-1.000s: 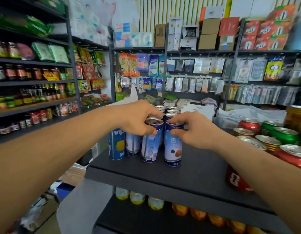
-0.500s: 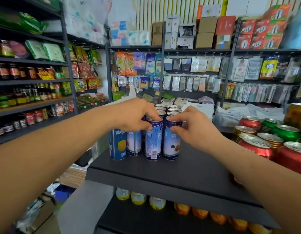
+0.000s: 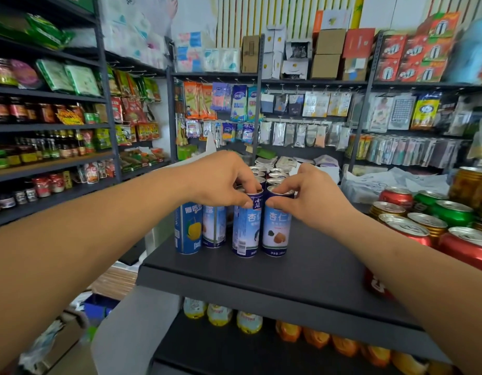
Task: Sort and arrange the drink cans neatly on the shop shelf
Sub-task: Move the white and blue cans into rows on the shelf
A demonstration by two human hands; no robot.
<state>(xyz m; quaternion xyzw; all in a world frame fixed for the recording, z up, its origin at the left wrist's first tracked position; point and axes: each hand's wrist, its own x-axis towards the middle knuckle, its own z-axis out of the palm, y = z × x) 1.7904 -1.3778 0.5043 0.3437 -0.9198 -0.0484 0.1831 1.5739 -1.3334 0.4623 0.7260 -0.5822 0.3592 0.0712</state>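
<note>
Two bare hands reach forward over a dark shop shelf (image 3: 261, 282) and each grasps a tall slim drink can by its top. The left hand (image 3: 223, 180) pinches the rim of the left almond can (image 3: 246, 228), with its thumb on the front of the can and its fingers curled over the lid. The right hand (image 3: 310, 196) pinches the rim of the right almond can (image 3: 276, 228) in the same way, with its thumb on the can's upper left side. Both cans are blue and white, stand upright near the shelf's front left area, and sit just beside each other; whether they touch cannot be told.

Behind this pair, the silver lids of more slim cans (image 3: 277, 175) run back in rows. Left of the pair stand a white and blue can (image 3: 214, 226) and, at the shelf's left edge, a blue can with a yellow fruit (image 3: 188, 228). On the right side of the shelf, well apart from the hands, is a cluster of red, green and gold soda cans (image 3: 424, 226).

On the shelf below sits a row of yellow and orange drink bottles (image 3: 248, 320). Further racks of packaged goods (image 3: 315, 104) fill the background
</note>
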